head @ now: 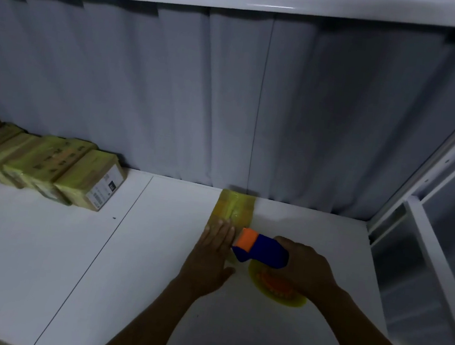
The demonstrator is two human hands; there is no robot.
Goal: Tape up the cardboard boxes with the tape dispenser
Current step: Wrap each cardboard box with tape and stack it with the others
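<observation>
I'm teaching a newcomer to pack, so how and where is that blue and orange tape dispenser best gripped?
Grip the tape dispenser by its blue body, behind the orange head, coming from the near right as the right hand does. The orange end points toward the box, so that leaves it free on the tape while the left hand lies flat on the box.

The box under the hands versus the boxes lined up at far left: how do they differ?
The box under the hands lies alone by the curtain, with the left hand flat on it and the right hand running the blue tape dispenser along it. The boxes at far left sit untouched, packed together in a row. All show yellowish tape.
</observation>
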